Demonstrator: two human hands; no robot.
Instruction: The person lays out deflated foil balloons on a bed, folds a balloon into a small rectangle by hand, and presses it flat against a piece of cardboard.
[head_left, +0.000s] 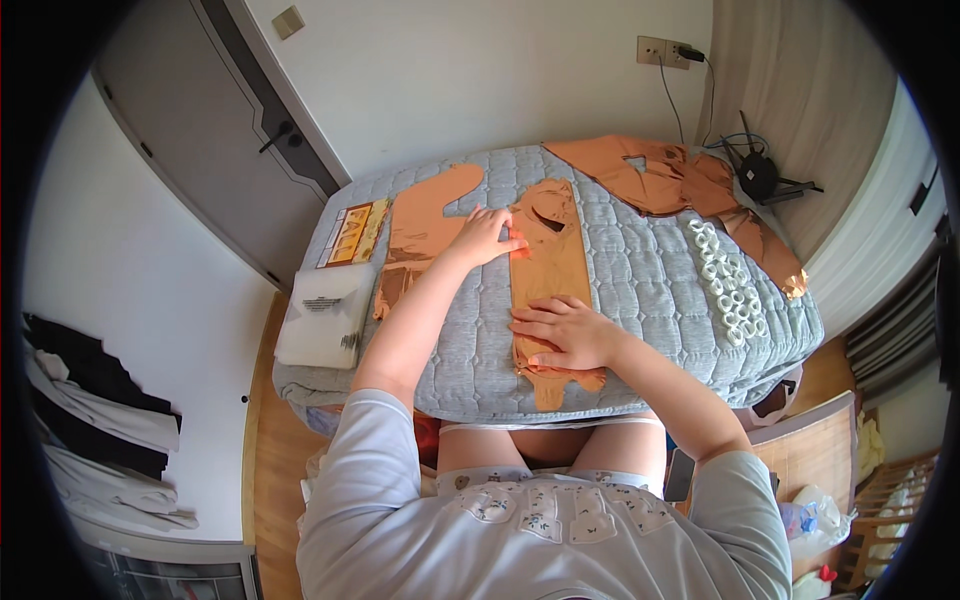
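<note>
A long tan pair of tights (548, 262) lies stretched flat on a grey quilted pad (640, 270). My left hand (487, 235) presses on the tights' upper left edge, fingers spread. Flat on the lower part of the tights, near the pad's front edge, rests my right hand (563, 332). Neither hand grips anything. To the left, a glossy tan packet (420, 235) lies flat on the pad.
A heap of tan tights (665, 175) sits at the pad's far right. Several white rings (728, 285) lie in rows on the right. A white bag (325, 312) and a printed card (350, 232) sit at the left edge. A door (215, 130) stands beyond.
</note>
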